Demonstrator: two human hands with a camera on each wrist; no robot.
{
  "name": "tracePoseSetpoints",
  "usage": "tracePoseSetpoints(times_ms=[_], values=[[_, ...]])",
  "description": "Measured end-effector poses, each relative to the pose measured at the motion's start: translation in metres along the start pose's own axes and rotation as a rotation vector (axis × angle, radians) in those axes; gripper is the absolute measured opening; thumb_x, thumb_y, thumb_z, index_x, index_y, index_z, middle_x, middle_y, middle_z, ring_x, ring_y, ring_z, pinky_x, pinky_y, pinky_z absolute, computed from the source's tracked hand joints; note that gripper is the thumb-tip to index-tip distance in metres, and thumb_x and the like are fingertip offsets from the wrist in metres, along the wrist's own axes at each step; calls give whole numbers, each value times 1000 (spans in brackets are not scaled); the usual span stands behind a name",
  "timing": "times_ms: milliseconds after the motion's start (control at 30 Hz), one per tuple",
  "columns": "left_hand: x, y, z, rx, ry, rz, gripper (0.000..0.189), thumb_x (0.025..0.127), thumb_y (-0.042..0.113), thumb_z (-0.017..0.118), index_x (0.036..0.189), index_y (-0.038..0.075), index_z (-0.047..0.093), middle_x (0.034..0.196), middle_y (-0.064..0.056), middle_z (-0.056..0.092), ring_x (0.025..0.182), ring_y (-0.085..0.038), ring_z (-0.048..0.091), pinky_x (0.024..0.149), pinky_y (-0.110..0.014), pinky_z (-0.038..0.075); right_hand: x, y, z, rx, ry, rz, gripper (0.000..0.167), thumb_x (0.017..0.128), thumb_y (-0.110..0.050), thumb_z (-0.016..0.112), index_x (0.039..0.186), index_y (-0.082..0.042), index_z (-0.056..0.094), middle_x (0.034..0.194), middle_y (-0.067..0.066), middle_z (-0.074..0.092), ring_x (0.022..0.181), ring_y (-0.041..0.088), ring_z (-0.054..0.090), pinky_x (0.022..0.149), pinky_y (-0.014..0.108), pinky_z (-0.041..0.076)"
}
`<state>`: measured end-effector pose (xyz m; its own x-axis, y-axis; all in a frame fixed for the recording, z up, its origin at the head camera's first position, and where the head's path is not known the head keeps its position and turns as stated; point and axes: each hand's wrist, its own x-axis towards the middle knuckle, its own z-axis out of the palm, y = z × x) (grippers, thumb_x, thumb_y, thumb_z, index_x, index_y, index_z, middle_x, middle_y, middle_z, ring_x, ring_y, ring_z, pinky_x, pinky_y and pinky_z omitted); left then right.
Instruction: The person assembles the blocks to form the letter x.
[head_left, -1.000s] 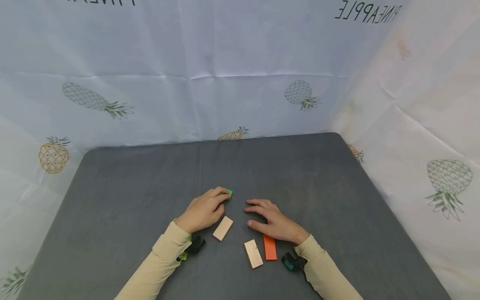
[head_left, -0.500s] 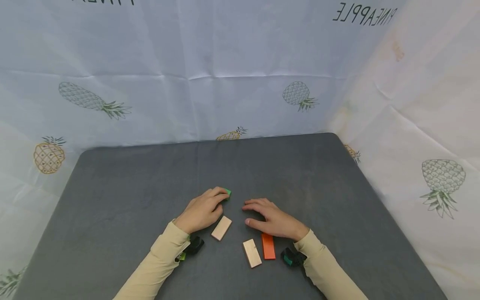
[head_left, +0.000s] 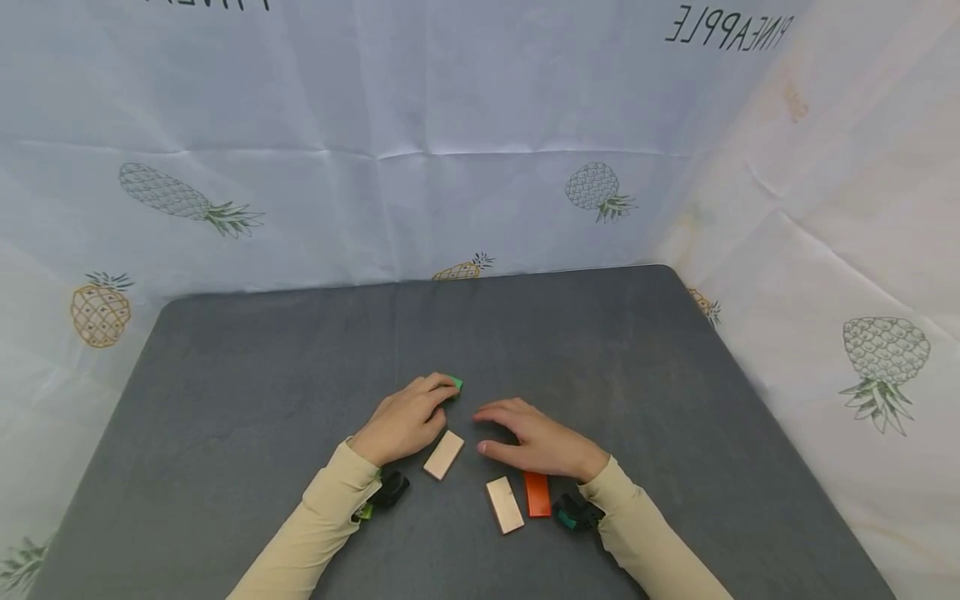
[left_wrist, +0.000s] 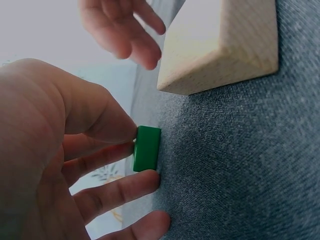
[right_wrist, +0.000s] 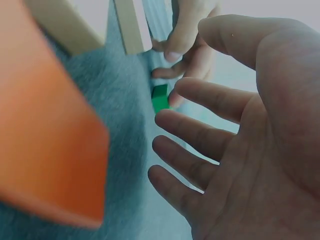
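My left hand [head_left: 405, 423] is at a green block [left_wrist: 147, 148] standing on the dark tabletop [head_left: 300, 358]. Its fingertips lie at the block and hide much of it in the head view. Between thumb and block a gap shows in the right wrist view. Beside that thumb lies a pale wooden block [head_left: 444, 455]. My right hand [head_left: 543, 442], fingers spread and loosely bent, hovers to the right with nothing in its grasp. Under its wrist side lies an orange block [head_left: 537, 497], partly covered in the head view. A second pale wooden block [head_left: 505, 505] sits left of the orange one.
White cloth [head_left: 480, 100] printed with pineapples hangs behind and along both sides of the table. A black wrist device [head_left: 392, 488] is on the left wrist, and another device [head_left: 576, 512] is on the right.
My right hand has shifted slightly left, toward the left hand. The left hand stays at the green block, and the blocks keep their places. The head view has turned slightly.
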<state>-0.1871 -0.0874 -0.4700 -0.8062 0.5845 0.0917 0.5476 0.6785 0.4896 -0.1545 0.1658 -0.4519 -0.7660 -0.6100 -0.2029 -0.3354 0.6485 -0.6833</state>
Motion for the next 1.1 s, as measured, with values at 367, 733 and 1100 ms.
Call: tracePoseSetpoints(times_ms=[367,733,1100], values=[[1,-1,0,-6,-14,-9,39,100,11,54,137,11,63,141,0,58,125,-20,59,83,-38,54,16,-16,5,-79,-55,-67,50,102,-43,57,147,-21,53,151,-2,51,139,18,47,114,44,41],[-1,-2,-2,26,-11,43,38,101,3,48,135,9,65,139,-4,59,123,-24,60,85,-41,55,26,-28,9,-139,-92,-118,49,101,-37,61,147,-22,52,153,-3,49,139,18,46,112,41,42],[-3,-2,-6,16,-24,47,40,100,1,49,136,9,64,141,-4,58,124,-24,59,81,-38,53,29,-39,20,-405,-60,-276,47,98,-33,68,141,-17,58,148,0,54,133,20,51,111,39,43]])
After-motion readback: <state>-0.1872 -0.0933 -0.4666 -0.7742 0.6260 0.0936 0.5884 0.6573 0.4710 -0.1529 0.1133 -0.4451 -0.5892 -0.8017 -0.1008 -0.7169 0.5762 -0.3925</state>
